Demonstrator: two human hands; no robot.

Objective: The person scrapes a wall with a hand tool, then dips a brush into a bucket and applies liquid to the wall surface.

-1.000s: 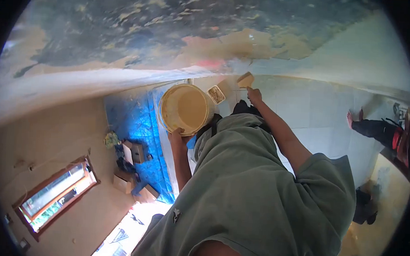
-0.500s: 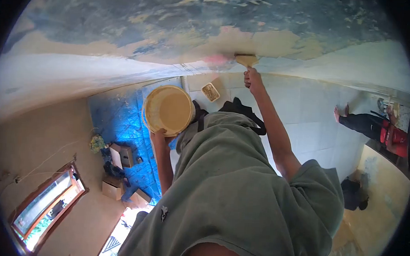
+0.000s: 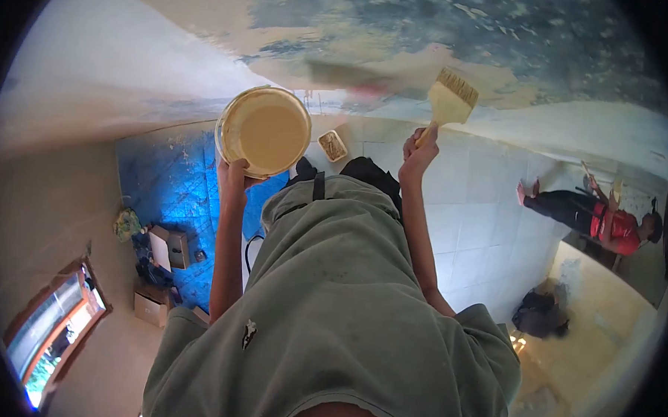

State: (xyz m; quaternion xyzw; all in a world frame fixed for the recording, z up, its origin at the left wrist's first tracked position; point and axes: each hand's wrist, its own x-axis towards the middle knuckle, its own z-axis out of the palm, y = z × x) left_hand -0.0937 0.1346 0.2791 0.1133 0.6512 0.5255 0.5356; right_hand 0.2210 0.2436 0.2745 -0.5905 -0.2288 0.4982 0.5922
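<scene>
My left hand (image 3: 237,176) grips the near rim of a round bucket (image 3: 305,125), which is tilted so that the beige paint (image 3: 271,137) inside shows. In my right hand (image 3: 420,151) is the handle of a wide paintbrush (image 3: 450,102), its bristles pointing up and away from me. The brush is held in front of the wall (image 3: 401,25), where beige paint covers part of a dark, patchy surface. Whether the bristles touch the wall cannot be made out.
A small tray (image 3: 332,145) sits on the pale tiled floor (image 3: 468,207) by the wall. Blue sheeting (image 3: 175,179) lies to the left with cardboard boxes (image 3: 151,305). At right, a person in a red top (image 3: 622,230) stands holding a stick-like tool. A window (image 3: 54,330) is at lower left.
My right hand has drawn the brush off the wall's lower edge, and its bristles now point up. The bucket has risen and shifted slightly left. The view has turned somewhat.
</scene>
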